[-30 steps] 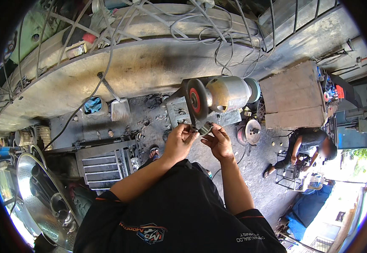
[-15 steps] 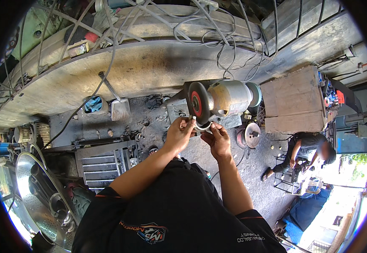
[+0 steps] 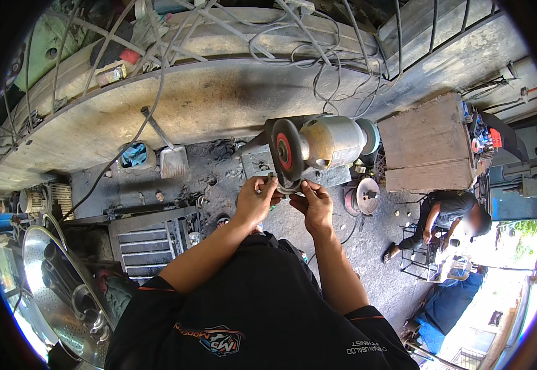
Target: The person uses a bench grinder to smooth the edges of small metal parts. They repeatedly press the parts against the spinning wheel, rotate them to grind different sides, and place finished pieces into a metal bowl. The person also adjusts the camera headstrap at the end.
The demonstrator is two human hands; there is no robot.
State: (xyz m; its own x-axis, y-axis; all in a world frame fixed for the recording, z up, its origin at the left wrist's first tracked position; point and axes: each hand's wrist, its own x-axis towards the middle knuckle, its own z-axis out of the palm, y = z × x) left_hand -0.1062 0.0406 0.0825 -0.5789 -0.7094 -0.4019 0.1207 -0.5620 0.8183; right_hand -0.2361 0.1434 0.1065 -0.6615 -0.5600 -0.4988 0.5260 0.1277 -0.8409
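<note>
A bench grinder stands in front of me, with a dark wheel with a red centre on its left end. Just below that wheel, both hands grip a small curved metal band, like part of a ring. My left hand pinches its left end, and my right hand pinches the right end. The band's upper side is at the wheel's lower edge; whether they touch I cannot tell. Fingers hide both ends of the band.
Right of the grinder are a cardboard sheet and a round disc on a stand. Another person sits at far right. A dustpan, a bucket and a metal rack lie left. Cables hang along the wall.
Both hands and the metal band have shifted slightly, and the band is turned so less of its curve shows. The whole view has moved a little.
</note>
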